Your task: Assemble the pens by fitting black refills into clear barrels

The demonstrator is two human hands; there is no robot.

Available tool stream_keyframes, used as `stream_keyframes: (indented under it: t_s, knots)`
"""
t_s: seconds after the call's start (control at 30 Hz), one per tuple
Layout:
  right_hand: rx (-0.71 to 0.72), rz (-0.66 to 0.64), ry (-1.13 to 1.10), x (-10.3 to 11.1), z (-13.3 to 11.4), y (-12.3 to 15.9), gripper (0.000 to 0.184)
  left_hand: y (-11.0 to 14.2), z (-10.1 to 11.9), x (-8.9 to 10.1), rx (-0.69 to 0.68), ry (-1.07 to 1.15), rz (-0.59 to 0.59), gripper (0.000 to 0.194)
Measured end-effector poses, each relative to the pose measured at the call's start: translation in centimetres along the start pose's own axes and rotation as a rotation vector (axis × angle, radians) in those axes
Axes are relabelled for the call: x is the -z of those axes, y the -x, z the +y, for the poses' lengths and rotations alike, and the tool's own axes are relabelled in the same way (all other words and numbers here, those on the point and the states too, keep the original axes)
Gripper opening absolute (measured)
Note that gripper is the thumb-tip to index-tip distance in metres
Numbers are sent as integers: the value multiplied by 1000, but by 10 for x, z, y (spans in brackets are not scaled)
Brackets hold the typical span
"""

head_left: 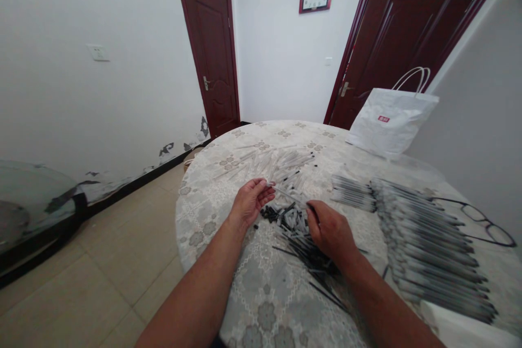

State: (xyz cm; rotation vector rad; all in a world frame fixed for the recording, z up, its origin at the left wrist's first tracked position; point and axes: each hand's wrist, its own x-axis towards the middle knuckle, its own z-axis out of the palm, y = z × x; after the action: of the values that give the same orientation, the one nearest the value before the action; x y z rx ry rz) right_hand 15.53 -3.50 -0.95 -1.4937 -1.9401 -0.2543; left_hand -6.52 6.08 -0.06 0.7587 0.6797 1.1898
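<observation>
A thin translucent pen barrel [290, 194] stretches between my two hands above the table. My left hand [249, 201] pinches its far left end between thumb and fingers. My right hand [332, 231] closes around the other end, where something dark shows at the fingertips. Below the hands lies a pile of small black and clear pen parts [287, 216]. Thin black sticks like pen refills [304, 250] spread under and beside my right hand, partly hidden by it. Beyond the hands, many loose clear tubes [281, 160] are scattered.
Finished-looking pens [432, 250] lie stacked in rows on the right, with a smaller bundle [353, 191] beside them. Eyeglasses [485, 223] rest at the right edge. A white paper bag [393, 119] stands at the back right of the round, cloth-covered table [204, 239].
</observation>
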Motion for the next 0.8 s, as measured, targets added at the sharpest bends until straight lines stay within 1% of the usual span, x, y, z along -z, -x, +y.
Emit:
stream_keyframes:
  t_s: [0.2, 0.3, 0.4, 0.6, 0.7, 0.8]
  knots:
    - [12, 3, -2, -1, 2, 1, 23, 0, -1, -2, -22, -83, -1, 33]
    - [24, -12, 3, 1, 0, 0, 22, 0, -2, -2, -30, -125, 1, 33]
    - [46, 0, -4, 4, -3, -1, 21, 1, -3, -2, -32, -157, 3, 34]
    - [132, -7, -52, -1, -4, -1, 24, 0, -4, -3, -31, -117, 19, 33]
    - [108, 0, -128, 0, -7, -1, 24, 1, -4, -4, -26, -106, 23, 33]
    - [23, -24, -232, 6, -14, -3, 23, 2, -3, -5, -22, -117, 16, 32]
